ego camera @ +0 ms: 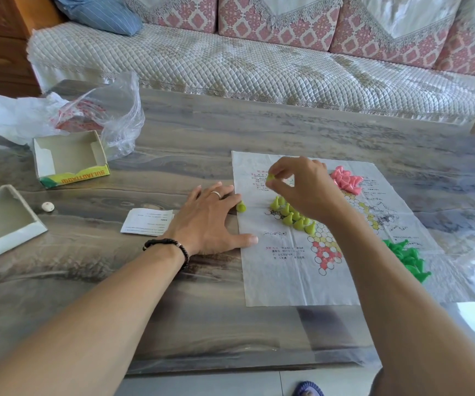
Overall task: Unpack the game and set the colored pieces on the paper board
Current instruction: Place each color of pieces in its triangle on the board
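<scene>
Our right hand [302, 187] pinches one small yellow-green cone piece [271, 177] above the thin creased paper board [276, 278]. Our left hand [210, 221] lies flat with spread fingers on the glossy marbled desk [190, 144], touching the board's edge, and more cone pieces [293, 217] stand on the printed circles.

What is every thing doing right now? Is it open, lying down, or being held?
Left hand: flat, pressing the paper board's edge.
Right hand: fingers pinching one yellow-green piece.
Paper board: unfolded, flat on table.
Yellow-green pieces: standing upright on board.
Pink pieces: heaped.
Green pieces: heaped.
Box tray: open, empty.
Lid: off, upturned.
Plastic bag: open, crumpled.
</scene>
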`<action>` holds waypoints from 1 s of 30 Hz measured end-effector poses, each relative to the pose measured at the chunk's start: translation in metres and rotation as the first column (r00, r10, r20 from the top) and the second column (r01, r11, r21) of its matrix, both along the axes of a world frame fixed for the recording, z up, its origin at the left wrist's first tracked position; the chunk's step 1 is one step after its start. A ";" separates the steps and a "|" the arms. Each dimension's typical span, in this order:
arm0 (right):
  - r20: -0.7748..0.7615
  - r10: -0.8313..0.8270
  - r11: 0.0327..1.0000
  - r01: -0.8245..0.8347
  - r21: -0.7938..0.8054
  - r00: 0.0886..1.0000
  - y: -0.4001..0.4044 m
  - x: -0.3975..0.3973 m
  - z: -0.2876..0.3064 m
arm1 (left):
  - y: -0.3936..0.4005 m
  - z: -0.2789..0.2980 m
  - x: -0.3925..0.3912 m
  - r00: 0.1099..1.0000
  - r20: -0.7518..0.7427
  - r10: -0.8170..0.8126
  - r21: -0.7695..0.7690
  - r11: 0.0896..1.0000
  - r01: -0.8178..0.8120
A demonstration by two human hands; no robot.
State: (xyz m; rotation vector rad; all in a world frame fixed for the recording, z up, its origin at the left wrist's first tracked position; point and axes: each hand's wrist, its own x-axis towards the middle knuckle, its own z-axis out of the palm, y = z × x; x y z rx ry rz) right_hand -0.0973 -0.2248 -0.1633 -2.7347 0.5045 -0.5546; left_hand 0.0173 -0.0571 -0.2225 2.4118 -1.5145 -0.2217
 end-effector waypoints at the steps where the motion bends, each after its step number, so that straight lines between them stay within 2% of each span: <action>1: 0.022 -0.023 1.000 0.023 0.020 0.999 -0.001 -0.003 0.004 | 0.000 0.000 0.000 1.000 0.000 -0.001 -0.001 1.000 0.001; 4: 0.015 -0.050 0.998 0.049 0.049 0.999 -0.004 -0.010 0.010 | -0.001 -0.002 0.001 1.000 0.003 -0.001 -0.008 1.000 0.001; 10: -0.133 -0.041 0.998 0.045 0.032 0.990 -0.004 -0.020 0.009 | -0.001 -0.003 0.001 1.000 0.007 0.003 -0.010 1.000 -0.003; 16: -0.161 -0.058 0.994 0.073 0.083 0.985 -0.005 -0.025 0.012 | -0.001 -0.004 0.003 1.000 0.005 0.004 -0.026 1.000 -0.004; 23: -0.194 -0.018 0.998 0.030 0.062 0.981 -0.001 -0.022 0.011 | -0.001 -0.003 0.003 1.000 0.004 0.006 -0.023 1.000 -0.006; 30: -0.304 0.023 1.000 -0.020 0.014 0.952 0.003 -0.016 0.009 | -0.001 -0.003 0.002 1.000 0.005 0.009 -0.025 1.000 -0.009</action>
